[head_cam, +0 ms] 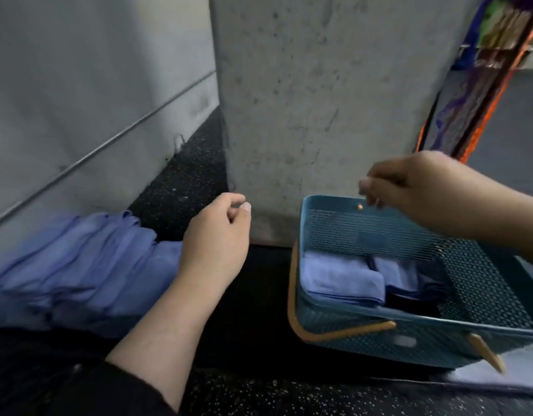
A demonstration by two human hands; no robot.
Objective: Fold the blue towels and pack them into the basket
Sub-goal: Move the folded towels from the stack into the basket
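A heap of loose blue towels (79, 265) lies on the dark floor at the left. The teal mesh basket (481, 286) with tan handles stands at the right and holds folded blue towels (343, 280) in its left part. My left hand (217, 235) hovers between the heap and the basket, fingers loosely curled, holding nothing. My right hand (415, 187) hangs above the basket's far rim, fingers loosely curled, with nothing in it.
A grey concrete pillar (319, 100) rises right behind the basket, and a pale wall (79, 100) runs behind the heap. Coloured fabrics or straps (481, 70) hang at the upper right. A pale cloth edge (499, 379) shows under the basket's front.
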